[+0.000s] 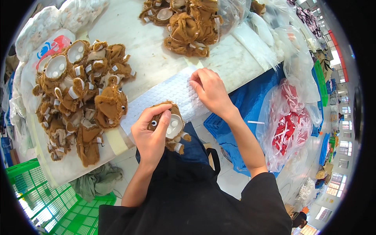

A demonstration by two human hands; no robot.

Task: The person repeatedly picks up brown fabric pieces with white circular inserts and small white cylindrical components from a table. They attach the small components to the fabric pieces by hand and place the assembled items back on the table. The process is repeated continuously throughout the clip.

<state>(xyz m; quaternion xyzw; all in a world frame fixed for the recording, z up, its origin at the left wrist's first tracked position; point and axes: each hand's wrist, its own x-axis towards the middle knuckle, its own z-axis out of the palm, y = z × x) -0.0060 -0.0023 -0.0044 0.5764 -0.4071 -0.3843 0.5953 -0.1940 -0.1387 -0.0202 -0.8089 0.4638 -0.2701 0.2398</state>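
Note:
My left hand (pixel 150 135) is closed on a brown plush toy piece (pixel 159 111). A white plastic eye with a dark pupil and a round white disc with small round pads show on that piece, and white tags hang from it. Under both hands, a sheet covered with rows of small round white pads (pixel 156 94) lies slantwise along the table edge. My right hand (pixel 209 89) is at the sheet's upper right part, thumb and forefinger pinched together. Whatever may be between those fingertips is too small to make out.
Brown plush pieces (pixel 78 98) lie heaped on the table (pixel 129 35) at left, with another heap (pixel 190 29) at the far side. A green crate (pixel 43 192) stands lower left. At right, a clear bag of red fabric (pixel 290 129) lies on blue sheeting (pixel 250 102).

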